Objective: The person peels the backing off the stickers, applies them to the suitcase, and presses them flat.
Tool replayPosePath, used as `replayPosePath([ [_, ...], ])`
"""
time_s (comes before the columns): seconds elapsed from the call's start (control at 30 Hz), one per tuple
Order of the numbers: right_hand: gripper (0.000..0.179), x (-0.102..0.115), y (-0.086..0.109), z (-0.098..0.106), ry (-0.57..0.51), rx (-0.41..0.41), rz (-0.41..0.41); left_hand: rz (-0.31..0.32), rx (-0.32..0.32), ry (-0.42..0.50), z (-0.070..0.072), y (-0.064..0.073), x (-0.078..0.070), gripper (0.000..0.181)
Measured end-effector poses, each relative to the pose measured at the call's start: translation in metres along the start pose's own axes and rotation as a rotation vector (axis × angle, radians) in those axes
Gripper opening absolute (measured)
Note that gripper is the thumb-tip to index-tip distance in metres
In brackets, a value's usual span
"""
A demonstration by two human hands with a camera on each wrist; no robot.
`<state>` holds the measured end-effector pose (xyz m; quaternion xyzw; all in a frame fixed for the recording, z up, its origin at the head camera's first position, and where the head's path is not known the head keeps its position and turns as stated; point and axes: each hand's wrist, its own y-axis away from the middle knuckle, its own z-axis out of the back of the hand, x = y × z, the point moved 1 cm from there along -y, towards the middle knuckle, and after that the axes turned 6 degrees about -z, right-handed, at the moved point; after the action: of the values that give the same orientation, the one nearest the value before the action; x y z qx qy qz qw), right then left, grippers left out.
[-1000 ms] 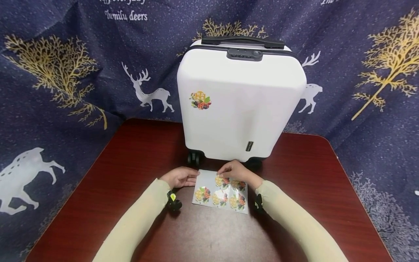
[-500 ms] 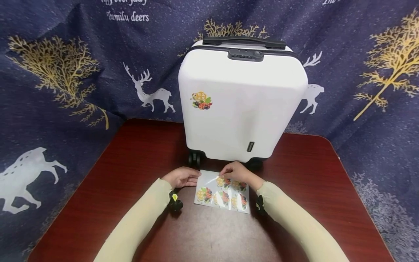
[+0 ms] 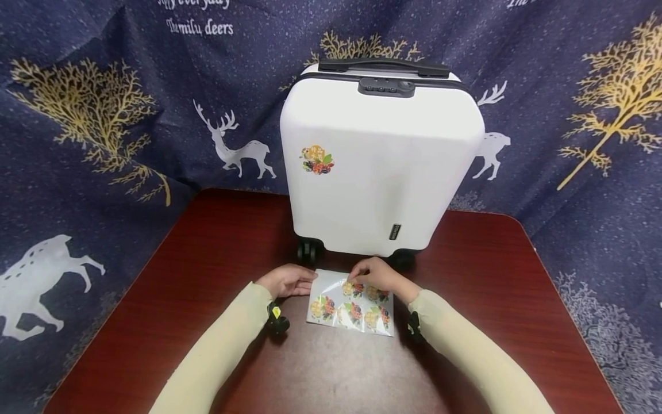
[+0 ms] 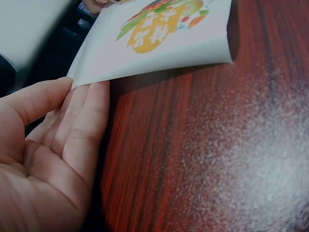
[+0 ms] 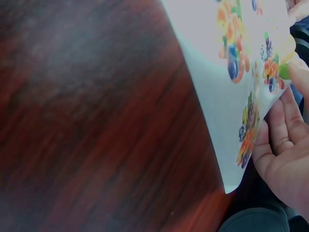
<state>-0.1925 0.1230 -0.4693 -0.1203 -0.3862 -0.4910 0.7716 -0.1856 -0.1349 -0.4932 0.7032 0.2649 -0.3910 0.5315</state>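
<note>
A white sheet of fruit stickers (image 3: 327, 284) lies over the table, raised a little off it. My left hand (image 3: 287, 280) pinches its left corner; in the left wrist view, the thumb of this hand (image 4: 53, 145) is above the paper and the fingers are underneath. At the upper middle, thumb and forefinger of my right hand (image 3: 378, 274) pinch at the edge of a fruit sticker (image 3: 354, 289). In the right wrist view, the other fingers of the right hand (image 5: 288, 162) lie behind the sheet. How far that sticker is lifted is hidden.
Right behind the sheet a white suitcase (image 3: 372, 172) stands on black wheels (image 3: 307, 250). One fruit sticker (image 3: 318, 160) is on its upper left front. The dark red table (image 3: 233, 241) reaches back to a blue patterned cloth (image 3: 248, 69).
My right hand has shifted slightly to the right along the sticker's edge. The left hand keeps its hold on the corner, and the sheet has barely moved.
</note>
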Motion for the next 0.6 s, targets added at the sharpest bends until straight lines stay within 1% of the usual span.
replayPosePath([
  [0.3,0.011,-0.0034,0.0030,0.0005,-0.003,-0.022,0.016,0.001,0.005,0.002,0.0011,-0.0005,0.0006,0.008],
  [0.5,0.010,-0.0043,0.0062,0.0004,-0.001,-0.048,0.055,-0.004,0.008,0.012,-0.0002,0.0015,-0.0005,0.007],
  [0.6,0.009,-0.0039,0.0079,0.0003,-0.007,-0.056,0.063,-0.004,-0.003,0.011,-0.0011,0.0018,-0.0010,0.006],
])
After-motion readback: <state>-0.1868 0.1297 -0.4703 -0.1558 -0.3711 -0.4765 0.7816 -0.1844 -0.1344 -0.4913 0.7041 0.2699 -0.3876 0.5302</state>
